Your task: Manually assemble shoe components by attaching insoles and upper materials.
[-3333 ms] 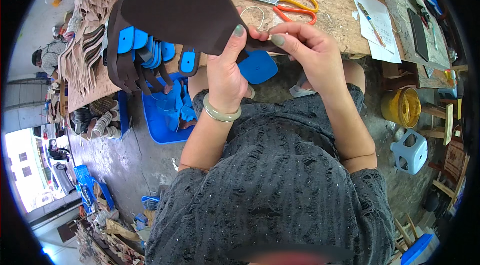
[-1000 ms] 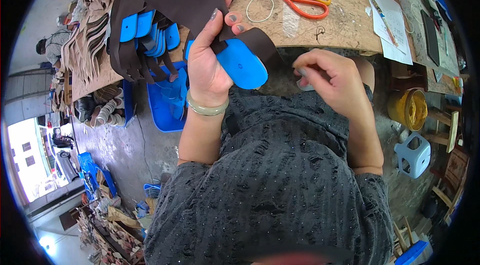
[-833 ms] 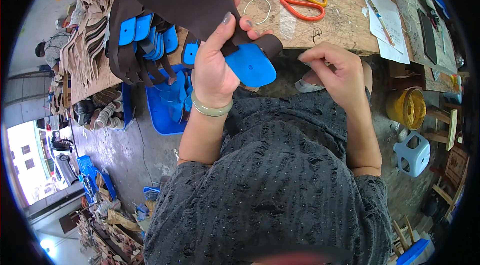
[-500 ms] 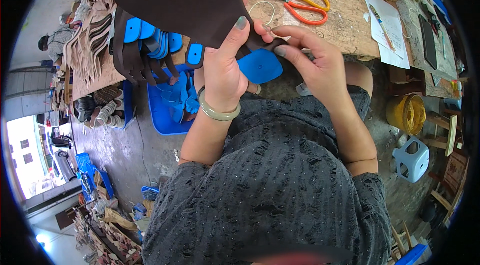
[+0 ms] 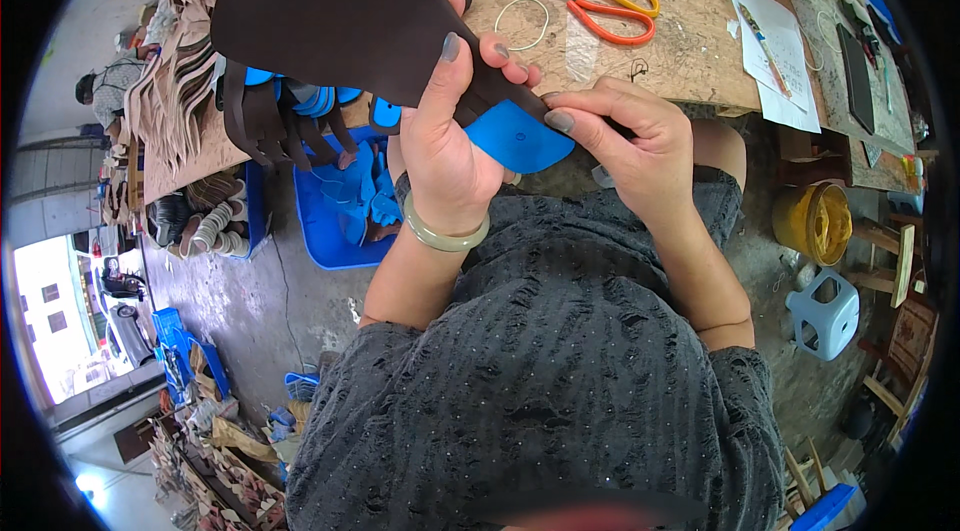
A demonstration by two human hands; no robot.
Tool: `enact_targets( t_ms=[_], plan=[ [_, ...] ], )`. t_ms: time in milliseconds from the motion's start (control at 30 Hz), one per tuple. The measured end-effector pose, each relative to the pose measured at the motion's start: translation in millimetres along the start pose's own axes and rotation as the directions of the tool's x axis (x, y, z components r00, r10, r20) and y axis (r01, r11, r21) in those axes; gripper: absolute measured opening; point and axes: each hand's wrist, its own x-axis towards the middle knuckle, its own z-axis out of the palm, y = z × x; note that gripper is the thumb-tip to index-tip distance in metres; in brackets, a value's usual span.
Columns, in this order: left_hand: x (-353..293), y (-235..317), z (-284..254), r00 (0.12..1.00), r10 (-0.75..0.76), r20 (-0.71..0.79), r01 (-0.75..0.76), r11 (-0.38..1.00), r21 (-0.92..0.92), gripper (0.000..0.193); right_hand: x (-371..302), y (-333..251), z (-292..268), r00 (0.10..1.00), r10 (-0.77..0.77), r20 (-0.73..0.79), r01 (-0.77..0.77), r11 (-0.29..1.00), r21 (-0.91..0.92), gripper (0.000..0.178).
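A large dark brown sole-shaped sheet (image 5: 320,16) is in my left hand (image 5: 450,146), whose fingers are wrapped around it with the thumb on top. At the sheet's lower end lies a blue rounded piece (image 5: 520,138) with a small mark in its middle. My right hand (image 5: 635,136) pinches the brown edge just beside the blue piece, thumb against forefinger. Whether the blue piece is fixed to the brown sheet I cannot tell. Beyond my hands, scissors (image 5: 590,6) with yellow and orange handles rest on the wooden table (image 5: 690,41), by a thin pale ring (image 5: 522,24).
Left of my hands, brown strips and blue pieces (image 5: 318,101) are piled at the table's edge. Below stands a blue bin (image 5: 318,241) of blue scraps. Papers (image 5: 775,61) with a pen lie right. A yellow bucket (image 5: 815,223) and a light blue stool (image 5: 825,316) stand on the floor.
The brown sheet has shifted slightly left and tilted, showing another dark rounded part behind it. My right hand's pinch has slid lower along the edge, and more of the blue piece shows.
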Motion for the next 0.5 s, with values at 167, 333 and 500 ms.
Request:
enact_targets(
  t_ms=[167, 333, 500],
  plan=[
    [-1, -2, 3, 0.999, 0.02, -0.026, -0.018, 0.998, 0.065, 0.04, -1, 6, 7, 0.994, 0.103, -0.017, -0.101, 0.989, 0.107, 0.013],
    [-1, -11, 6, 0.99, 0.035, -0.135, -0.007, 0.98, 0.199, 0.043, 8, 7, 1, 0.994, 0.069, 0.081, -0.06, 0.993, -0.104, 0.019],
    [1, -19, -2, 0.993, -0.008, -0.114, 0.042, 0.954, 0.298, 0.04, 10, 15, -1, 0.933, 0.329, 0.15, -0.331, 0.944, -0.01, 0.022]
  ],
)
